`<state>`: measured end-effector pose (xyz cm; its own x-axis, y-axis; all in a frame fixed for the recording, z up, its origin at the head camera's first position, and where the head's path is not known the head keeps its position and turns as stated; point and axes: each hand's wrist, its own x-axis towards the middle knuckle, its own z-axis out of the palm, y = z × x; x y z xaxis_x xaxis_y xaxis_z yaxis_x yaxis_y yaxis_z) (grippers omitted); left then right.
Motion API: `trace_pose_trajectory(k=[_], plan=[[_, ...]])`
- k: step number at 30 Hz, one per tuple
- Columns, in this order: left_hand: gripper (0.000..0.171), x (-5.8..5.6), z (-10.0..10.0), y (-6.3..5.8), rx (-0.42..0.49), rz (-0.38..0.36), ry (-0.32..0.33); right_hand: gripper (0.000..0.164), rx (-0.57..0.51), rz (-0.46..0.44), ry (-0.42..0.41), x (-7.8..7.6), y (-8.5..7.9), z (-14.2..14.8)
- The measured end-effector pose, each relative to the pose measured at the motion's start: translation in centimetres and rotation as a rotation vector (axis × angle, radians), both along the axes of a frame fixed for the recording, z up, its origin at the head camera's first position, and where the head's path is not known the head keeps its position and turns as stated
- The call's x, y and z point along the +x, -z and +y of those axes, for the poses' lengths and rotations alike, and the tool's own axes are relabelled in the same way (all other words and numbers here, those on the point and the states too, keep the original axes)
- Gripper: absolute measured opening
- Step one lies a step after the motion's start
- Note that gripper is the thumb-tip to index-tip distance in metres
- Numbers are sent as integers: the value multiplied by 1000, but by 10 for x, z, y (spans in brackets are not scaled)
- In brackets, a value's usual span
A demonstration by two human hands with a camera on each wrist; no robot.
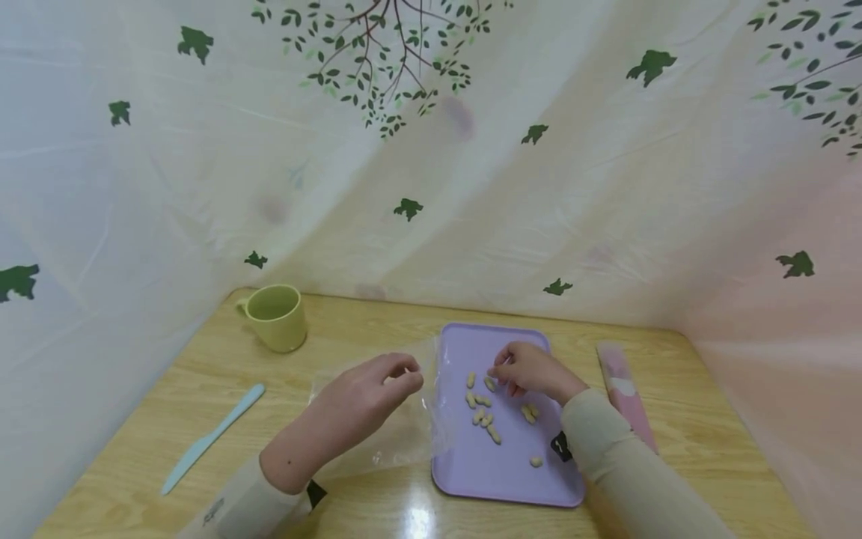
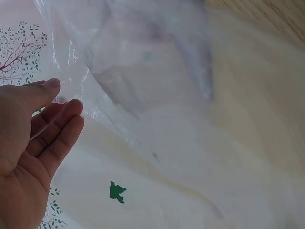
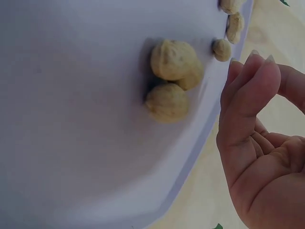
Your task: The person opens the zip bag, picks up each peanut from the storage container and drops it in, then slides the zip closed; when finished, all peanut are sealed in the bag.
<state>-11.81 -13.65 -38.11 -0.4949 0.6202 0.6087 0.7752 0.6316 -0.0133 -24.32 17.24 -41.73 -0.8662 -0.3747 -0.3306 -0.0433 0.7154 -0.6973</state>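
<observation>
In the head view, several unshelled peanuts (image 1: 471, 400) lie scattered on a purple tray (image 1: 465, 471). Over the tray, my right hand (image 1: 535, 370) has bent fingers drawn together at the tips, close above one peanut (image 1: 490, 384). The right wrist view shows a nearer cluster of peanuts (image 3: 167, 102) beside that hand; I cannot tell if its fingertips hold anything. My left hand (image 1: 364, 393), left of the tray, pinches the edge of a clear plastic bag (image 2: 147, 95) between thumb and fingers. The bag (image 1: 397, 442) spreads beneath this hand and overlaps the tray's left edge.
A yellow-green mug (image 1: 279, 329) stands at the back left of the wooden table (image 1: 364, 318). A light-blue plastic knife (image 1: 212, 440) lies at the left. To the tray's right is a flat pink packet (image 1: 626, 397). A printed curtain (image 1: 471, 224) hangs behind the table.
</observation>
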Motion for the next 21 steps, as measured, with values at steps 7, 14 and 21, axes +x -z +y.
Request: trace_pose_trajectory(k=[7,14,21], plan=[[31,3,2,1,-1,20,6,19,31,-12,-4,3,7,-3],[26,9,9,-6,141,-584,-181,19,51,-53,0,6,9,-8],[36,5,5,0,-64,-11,3,18,47,-74,27,7,12,-12]])
